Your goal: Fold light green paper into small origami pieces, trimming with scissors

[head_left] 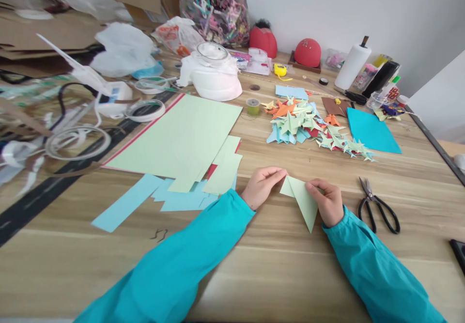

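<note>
A folded piece of pale green paper is held just over the wooden table, its long pointed end angled down toward me. My left hand pinches its upper left corner between thumb and fingers. On the other side, my right hand grips the right edge, thumb on top. Right of that hand lie black-handled scissors, blades slightly apart and aimed away from me. Beyond both hands sits a heap of folded paper stars in green, orange, blue and red.
At the left are large green sheets, with green strips and blue strips nearer me. A thread spool, turquoise sheet and white roll stand farther back. Tape rolls and a glue gun clutter the far left.
</note>
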The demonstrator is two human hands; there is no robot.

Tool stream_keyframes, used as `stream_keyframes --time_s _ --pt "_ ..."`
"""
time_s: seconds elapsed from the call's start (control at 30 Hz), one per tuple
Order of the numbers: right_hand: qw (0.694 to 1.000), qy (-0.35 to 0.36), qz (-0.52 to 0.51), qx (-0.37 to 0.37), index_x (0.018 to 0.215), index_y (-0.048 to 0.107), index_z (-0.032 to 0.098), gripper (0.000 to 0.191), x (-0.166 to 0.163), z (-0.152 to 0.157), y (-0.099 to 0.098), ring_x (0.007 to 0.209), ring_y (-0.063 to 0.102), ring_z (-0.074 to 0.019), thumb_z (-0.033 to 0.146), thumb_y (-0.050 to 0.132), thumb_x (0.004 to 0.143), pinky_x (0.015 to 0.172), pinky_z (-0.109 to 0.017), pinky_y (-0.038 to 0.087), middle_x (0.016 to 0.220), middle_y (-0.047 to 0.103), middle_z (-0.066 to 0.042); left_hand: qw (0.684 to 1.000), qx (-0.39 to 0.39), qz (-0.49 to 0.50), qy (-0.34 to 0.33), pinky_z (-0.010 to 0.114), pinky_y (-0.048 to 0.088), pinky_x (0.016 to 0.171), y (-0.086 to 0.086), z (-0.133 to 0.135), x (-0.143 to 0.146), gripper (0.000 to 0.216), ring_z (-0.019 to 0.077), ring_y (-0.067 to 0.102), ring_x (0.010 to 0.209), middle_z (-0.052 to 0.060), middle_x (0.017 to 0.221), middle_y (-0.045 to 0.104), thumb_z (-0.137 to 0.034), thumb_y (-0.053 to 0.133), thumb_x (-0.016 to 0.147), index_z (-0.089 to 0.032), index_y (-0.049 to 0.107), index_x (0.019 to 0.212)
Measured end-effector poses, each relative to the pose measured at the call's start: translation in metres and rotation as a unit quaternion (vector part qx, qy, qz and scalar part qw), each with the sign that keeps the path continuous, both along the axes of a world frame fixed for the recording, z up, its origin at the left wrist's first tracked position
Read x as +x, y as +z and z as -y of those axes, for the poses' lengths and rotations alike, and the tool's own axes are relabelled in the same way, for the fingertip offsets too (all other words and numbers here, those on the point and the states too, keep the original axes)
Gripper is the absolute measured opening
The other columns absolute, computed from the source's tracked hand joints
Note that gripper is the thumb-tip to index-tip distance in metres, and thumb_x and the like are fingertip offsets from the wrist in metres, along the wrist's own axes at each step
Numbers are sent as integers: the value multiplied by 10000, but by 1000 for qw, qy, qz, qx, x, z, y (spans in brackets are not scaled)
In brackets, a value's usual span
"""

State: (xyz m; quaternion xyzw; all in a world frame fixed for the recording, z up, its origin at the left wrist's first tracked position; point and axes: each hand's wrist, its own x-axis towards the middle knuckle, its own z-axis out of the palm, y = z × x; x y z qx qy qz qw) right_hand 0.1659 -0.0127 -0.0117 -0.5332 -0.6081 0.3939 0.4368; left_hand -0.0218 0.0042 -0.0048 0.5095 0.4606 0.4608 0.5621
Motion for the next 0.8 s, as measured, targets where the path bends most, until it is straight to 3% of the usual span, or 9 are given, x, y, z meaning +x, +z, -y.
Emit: stream_keyframes --time_s 0.27,0.47,0.67,0.8 --pt "998 58 3 37 731 699 185 208 -2 0 1 689 605 -177 361 605 789 632 -293 475 730 674 -49 992 55 -98 -58 232 399 539 -3 3 4 263 117 499 574 18 651 625 -389 643 707 -133 679 754" --pt "994 108 3 30 720 688 187 214 -2 1 3 619 563 -154 358 590 802 551 -269 449 686 639 -38 996 40 -64 -39 236 421 569 0 2 3 275 131 530 606 14 643 621 -411 654 700 -137 661 704" --pt "982 164 76 55 720 648 183 214 -6 1 6 603 539 -143 304 520 840 579 -267 430 649 612 -25 985 56 -113 -121 214 377 530 -3 3 6 285 109 484 567 -7 583 571 -410 612 741 -136 657 673" --pt "970 190 128 80 657 583 182 226 -7 1 8 547 476 -123 262 475 839 586 -265 400 578 552 2 985 45 -119 -114 205 348 514 -1 4 6 317 95 444 545 -27 544 514 -429 600 749 -139 626 624"
